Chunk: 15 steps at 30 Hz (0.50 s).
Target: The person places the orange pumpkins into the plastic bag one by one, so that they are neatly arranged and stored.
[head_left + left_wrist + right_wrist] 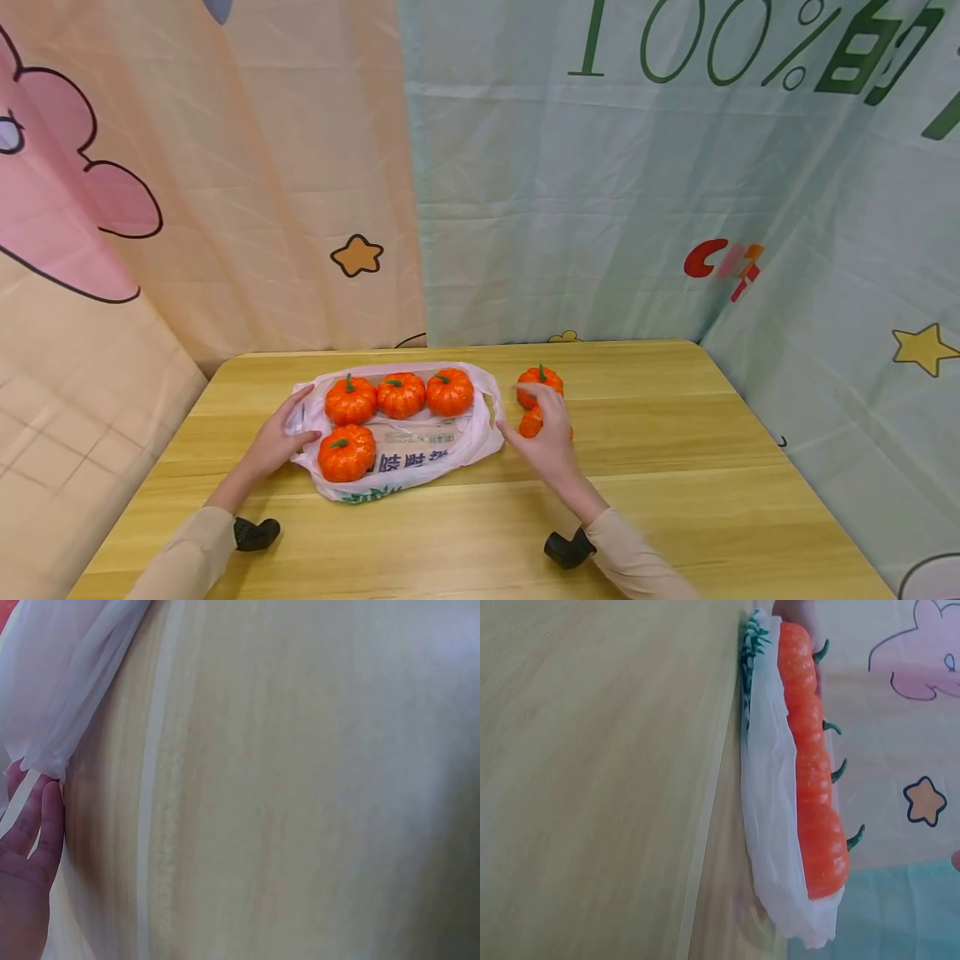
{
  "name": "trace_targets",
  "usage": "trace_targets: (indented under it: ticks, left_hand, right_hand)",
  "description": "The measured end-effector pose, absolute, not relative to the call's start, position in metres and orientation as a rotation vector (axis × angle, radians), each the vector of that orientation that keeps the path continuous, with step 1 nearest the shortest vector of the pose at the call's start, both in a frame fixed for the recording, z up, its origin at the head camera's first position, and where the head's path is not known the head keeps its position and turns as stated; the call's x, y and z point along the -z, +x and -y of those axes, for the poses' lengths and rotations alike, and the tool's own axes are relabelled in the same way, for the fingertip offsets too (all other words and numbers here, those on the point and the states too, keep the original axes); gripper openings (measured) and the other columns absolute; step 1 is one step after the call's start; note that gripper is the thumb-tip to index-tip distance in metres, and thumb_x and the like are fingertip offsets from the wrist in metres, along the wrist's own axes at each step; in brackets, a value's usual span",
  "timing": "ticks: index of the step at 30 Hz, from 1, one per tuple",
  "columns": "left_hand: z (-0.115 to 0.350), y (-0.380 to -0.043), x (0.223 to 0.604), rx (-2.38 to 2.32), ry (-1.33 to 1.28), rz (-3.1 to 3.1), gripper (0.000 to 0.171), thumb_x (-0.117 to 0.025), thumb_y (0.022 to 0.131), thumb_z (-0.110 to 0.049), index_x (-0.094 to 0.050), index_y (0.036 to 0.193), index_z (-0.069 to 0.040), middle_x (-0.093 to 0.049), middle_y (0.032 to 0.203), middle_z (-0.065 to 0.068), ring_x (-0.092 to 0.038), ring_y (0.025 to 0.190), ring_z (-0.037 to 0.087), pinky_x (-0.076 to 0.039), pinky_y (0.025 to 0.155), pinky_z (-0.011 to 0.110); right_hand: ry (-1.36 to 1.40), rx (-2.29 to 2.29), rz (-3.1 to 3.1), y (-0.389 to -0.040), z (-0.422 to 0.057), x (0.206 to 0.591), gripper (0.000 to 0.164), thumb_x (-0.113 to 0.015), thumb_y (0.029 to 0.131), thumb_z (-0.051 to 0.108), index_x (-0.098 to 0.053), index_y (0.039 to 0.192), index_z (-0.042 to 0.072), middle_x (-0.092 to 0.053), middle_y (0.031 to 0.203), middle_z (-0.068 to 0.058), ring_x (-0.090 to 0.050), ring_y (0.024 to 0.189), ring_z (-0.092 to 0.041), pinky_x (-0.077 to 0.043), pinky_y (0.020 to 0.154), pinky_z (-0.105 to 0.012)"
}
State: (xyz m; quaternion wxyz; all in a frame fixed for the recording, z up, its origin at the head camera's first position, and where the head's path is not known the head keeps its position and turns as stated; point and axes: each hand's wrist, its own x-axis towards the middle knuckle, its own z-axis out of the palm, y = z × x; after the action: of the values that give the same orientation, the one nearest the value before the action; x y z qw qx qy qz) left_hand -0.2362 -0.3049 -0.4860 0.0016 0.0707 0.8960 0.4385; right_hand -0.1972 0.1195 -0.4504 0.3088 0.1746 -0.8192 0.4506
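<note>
your left grip (276, 440) is wide, touching the left edge of the white bag (471, 440) holding 4 orange pumpkins (402, 395); your right grip (549, 437), also wide, is beside 2 others (553, 381) on the counter (690, 467).

Soft, even light fills the head view, with small glints on the pumpkins (346, 460). In the left wrist view the surface (247, 825) is blurred, hazily pale towards two o'clock and shadowed towards four. The right wrist view looks soft and slightly washed out.
</note>
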Motion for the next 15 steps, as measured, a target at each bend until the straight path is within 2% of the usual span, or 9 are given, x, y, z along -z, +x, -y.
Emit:
trace_targets:
  ticks: [6,12,15]
  left_hand:
    - [0.304,-0.236,0.485,-1.377,0.212,-2.806,0.080,-0.066,0.088,-0.017,-0.021,0.153,-0.012,-0.018,0.155,0.030,-0.018,0.138,0.056,-0.017,0.105,0.076]
    - [0.304,-0.236,0.486,-1.378,0.219,-2.811,0.080,-0.066,0.087,-0.016,-0.021,0.153,-0.012,-0.018,0.155,0.030,-0.017,0.138,0.056,-0.017,0.105,0.076]
    - [0.305,-0.236,0.486,-1.366,0.215,-2.818,0.080,-0.066,0.087,-0.017,-0.021,0.153,-0.012,-0.018,0.155,0.030,-0.018,0.138,0.056,-0.017,0.105,0.077]
  right_hand:
    - [0.388,-1.245,2.167,-0.198,-0.140,0.453,0.058,-0.085,0.067,0.007,-0.060,0.119,0.003,-0.060,0.116,-0.011,-0.050,0.109,-0.027,-0.044,0.094,-0.048]
    - [0.302,-1.231,2.202,-0.196,-0.159,0.461,0.060,-0.085,0.067,0.010,-0.059,0.121,0.005,-0.060,0.120,-0.012,-0.050,0.111,-0.032,-0.038,0.097,-0.040]
    - [0.258,-1.239,2.230,-0.195,-0.167,0.464,0.063,-0.086,0.067,0.011,-0.058,0.123,0.004,-0.059,0.121,-0.014,-0.049,0.110,-0.033,-0.039,0.096,-0.045]
